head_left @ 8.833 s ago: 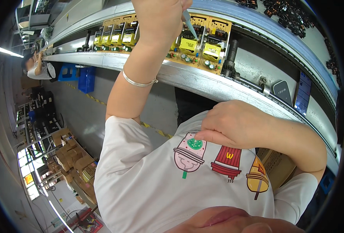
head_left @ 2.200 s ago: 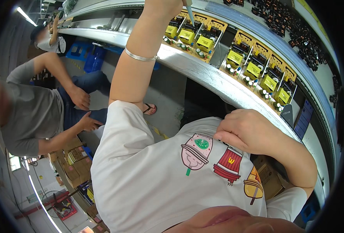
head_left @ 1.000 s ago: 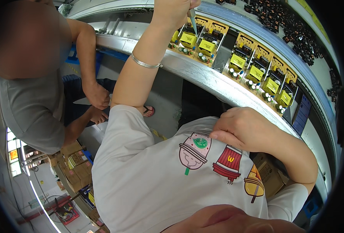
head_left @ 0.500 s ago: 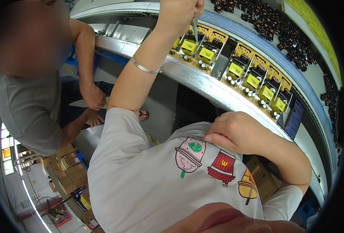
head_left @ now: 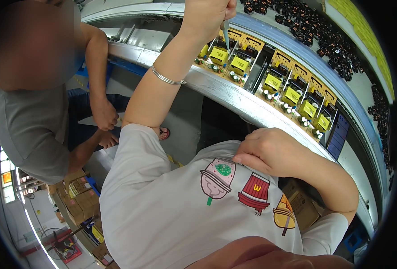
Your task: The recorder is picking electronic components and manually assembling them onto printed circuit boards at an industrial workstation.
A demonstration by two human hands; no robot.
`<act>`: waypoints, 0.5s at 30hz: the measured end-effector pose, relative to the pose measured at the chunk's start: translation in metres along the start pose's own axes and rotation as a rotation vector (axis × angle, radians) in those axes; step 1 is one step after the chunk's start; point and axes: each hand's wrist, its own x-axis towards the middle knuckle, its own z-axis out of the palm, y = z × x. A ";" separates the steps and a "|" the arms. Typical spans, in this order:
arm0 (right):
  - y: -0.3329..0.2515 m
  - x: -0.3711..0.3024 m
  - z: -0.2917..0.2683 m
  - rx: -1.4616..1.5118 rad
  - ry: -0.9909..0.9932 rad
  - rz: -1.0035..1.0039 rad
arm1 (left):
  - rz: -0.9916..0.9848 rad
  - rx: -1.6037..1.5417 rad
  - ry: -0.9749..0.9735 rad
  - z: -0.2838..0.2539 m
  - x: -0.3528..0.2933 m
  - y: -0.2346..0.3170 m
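Across the conveyor line, my left hand [head_left: 209, 15] is closed around a tool with a slim, tapered grey-blue tip [head_left: 225, 35]; its handle is mostly hidden by the hand and the frame edge. The tip points down among the parts of a circuit board [head_left: 227, 38] with yellow-wrapped transformers [head_left: 218, 55], black heat-sink parts and small round capacitors. Another group of such boards [head_left: 299, 71] lies to the right, past a dark gap. Close to my shirt, my right hand [head_left: 270, 150] is curled, its thumb against the fingers; whatever they hold, if anything, is hidden.
A metal rail [head_left: 234, 96] runs along the near side of the line. Beyond the boards lie heaps of small black coil parts [head_left: 306, 27] and yellow pieces [head_left: 364, 27]. A dark blue panel [head_left: 338, 136] sits at the right end. On the left sits a co-worker [head_left: 32, 125]; cardboard boxes [head_left: 75, 204] stand behind.
The left group of boards has shifted very slightly right and nearer. The co-worker has leaned a little left. My hands stay almost where they were.
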 end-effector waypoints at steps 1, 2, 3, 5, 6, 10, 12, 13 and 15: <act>0.001 0.001 0.000 -0.003 0.000 -0.002 | -0.006 0.003 -0.013 0.000 0.001 0.001; 0.001 0.002 0.001 -0.006 0.000 -0.004 | -0.013 0.005 -0.025 0.001 0.002 0.003; 0.002 0.002 0.001 -0.006 -0.006 -0.003 | -0.019 0.009 -0.036 0.002 0.003 0.006; 0.003 0.003 0.003 0.017 0.047 -0.027 | -0.011 0.009 -0.044 0.002 0.004 0.011; 0.004 0.004 0.003 0.028 0.073 -0.039 | -0.004 0.010 -0.059 0.001 0.005 0.015; 0.002 0.004 0.001 0.029 0.055 -0.017 | 0.025 -0.013 -0.111 -0.011 0.018 0.036; 0.001 0.006 0.000 0.032 0.046 -0.013 | 0.034 -0.028 -0.129 -0.019 0.022 0.033; 0.001 0.007 0.000 0.035 0.041 -0.006 | 0.034 -0.003 -0.105 -0.026 0.022 0.024; 0.001 0.012 -0.002 0.040 0.033 0.003 | 0.032 0.045 -0.057 -0.035 0.021 0.009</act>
